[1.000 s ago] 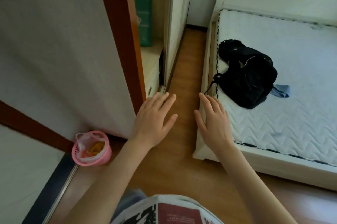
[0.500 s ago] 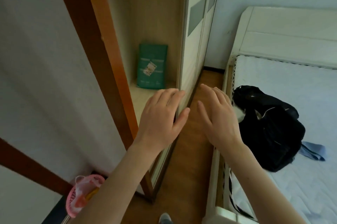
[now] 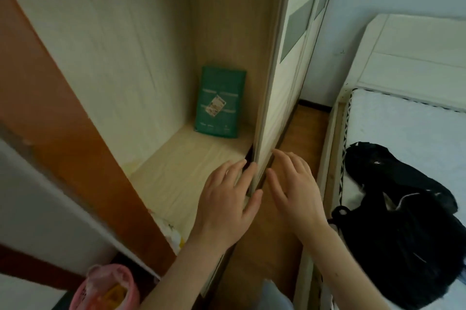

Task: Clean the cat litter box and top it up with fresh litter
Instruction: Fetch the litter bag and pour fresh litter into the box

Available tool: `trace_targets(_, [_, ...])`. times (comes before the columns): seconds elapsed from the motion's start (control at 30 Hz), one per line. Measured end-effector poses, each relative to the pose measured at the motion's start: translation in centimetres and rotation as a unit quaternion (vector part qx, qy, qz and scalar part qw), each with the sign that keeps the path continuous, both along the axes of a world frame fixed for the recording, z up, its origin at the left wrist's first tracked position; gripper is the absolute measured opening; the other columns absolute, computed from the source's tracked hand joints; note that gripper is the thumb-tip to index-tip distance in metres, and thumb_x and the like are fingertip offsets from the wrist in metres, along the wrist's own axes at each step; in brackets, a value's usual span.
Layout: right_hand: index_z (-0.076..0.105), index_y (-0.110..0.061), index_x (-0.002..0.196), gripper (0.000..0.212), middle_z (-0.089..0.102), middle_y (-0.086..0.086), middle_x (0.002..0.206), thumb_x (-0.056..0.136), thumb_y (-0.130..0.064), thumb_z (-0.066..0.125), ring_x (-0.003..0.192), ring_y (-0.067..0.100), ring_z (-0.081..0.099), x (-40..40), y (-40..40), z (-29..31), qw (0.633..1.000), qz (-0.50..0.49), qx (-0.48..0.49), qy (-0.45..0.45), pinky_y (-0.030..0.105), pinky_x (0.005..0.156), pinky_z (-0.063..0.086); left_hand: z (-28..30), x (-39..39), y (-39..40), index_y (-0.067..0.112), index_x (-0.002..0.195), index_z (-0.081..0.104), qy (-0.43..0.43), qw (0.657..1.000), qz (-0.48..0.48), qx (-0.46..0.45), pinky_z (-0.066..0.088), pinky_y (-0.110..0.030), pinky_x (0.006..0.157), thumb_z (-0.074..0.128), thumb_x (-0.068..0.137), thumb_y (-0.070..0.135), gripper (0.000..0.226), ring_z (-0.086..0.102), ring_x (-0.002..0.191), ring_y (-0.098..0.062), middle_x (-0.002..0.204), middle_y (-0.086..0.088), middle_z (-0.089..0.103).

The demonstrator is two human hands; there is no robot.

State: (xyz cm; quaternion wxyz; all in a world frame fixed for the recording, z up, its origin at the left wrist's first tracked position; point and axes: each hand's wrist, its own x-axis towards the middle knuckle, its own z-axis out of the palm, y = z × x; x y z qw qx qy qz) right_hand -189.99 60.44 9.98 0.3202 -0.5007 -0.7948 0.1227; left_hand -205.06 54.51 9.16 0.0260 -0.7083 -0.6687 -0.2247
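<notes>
Fingers of the person's left hand lie nearly straight and loosely spread at the near edge of a pale sliding wardrobe door; whether they press the edge cannot be told. Beside it, the right hand hovers flat over the wooden floor, its fingers likewise extended and slightly fanned, holding nothing. Both hands point forward, toward the wardrobe's open bay.

At the back of that bay a dark green rectangular litter bag stands upright on the light wood-grain shelf, long axis vertical, broad face toward the camera, leaning against the rear panel just beside the door. A small pale label sits tilted on its front; lines of light print run across the bag, but nothing is legible.

An orange-brown wooden door frame slants along the left of the bay. A pink plastic basket, lined with a bag and holding something yellow, sits on the floor at lower left. To the right, a black fabric bag is heaped on a white quilted mattress in a white bed frame. Only the narrow strip of floor separates bed and wardrobe.
</notes>
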Motion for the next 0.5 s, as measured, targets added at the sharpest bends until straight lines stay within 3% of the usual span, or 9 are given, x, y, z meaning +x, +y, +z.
trace_targets(0.1, [0.044, -0.025, 0.140, 0.046, 0.050, -0.007, 0.137, 0.098, -0.042, 0.040, 0.132, 0.009, 0.037, -1.3, 4.5, -0.7, 0.999, 0.033, -0.014, -0.003, 0.028, 0.108, 0.034, -1.0, -0.5, 2.8, 0.022, 0.140, 0.051, 0.016, 0.999, 0.037, -0.013, 0.040, -0.037, 0.107, 0.033, 0.099, 0.048, 0.052, 0.050, 0.131, -0.021, 0.140, -0.001, 0.056])
trace_targets(0.3, [0.041, -0.027, 0.141, 0.050, 0.047, -0.006, 0.141, 0.098, -0.051, 0.032, 0.131, 0.014, 0.042, -5.4, 15.4, -2.3, 0.984, 0.173, -0.037, -0.024, 0.041, 0.104, 0.044, -2.9, -2.6, 9.6, 0.022, 0.138, 0.053, 0.018, 0.980, 0.185, -0.069, 0.042, -0.039, 0.105, 0.031, 0.096, 0.049, 0.055, 0.053, 0.128, -0.023, 0.138, 0.000, 0.057])
trace_targets(0.43, [0.042, -0.026, 0.141, 0.049, 0.047, -0.004, 0.142, 0.098, -0.047, 0.033, 0.132, 0.014, 0.040, -8.3, 20.2, -2.5, 0.955, 0.289, -0.035, -0.048, 0.027, 0.106, 0.031, -3.1, -3.3, 12.2, 0.024, 0.142, 0.048, -0.030, 0.948, 0.306, -0.084, 0.037, -0.039, 0.110, 0.030, 0.097, 0.050, 0.056, 0.046, 0.133, -0.023, 0.143, 0.001, 0.052])
trace_targets(0.5, [0.044, -0.023, 0.140, 0.047, 0.049, -0.002, 0.139, 0.098, -0.044, 0.034, 0.129, 0.015, 0.043, -10.3, 21.6, -2.9, 0.934, 0.351, -0.035, -0.060, 0.026, 0.104, 0.033, -2.9, -3.5, 12.4, 0.024, 0.141, 0.050, -0.033, 0.926, 0.367, -0.084, 0.039, -0.038, 0.108, 0.032, 0.096, 0.049, 0.054, 0.049, 0.131, -0.022, 0.141, 0.002, 0.054])
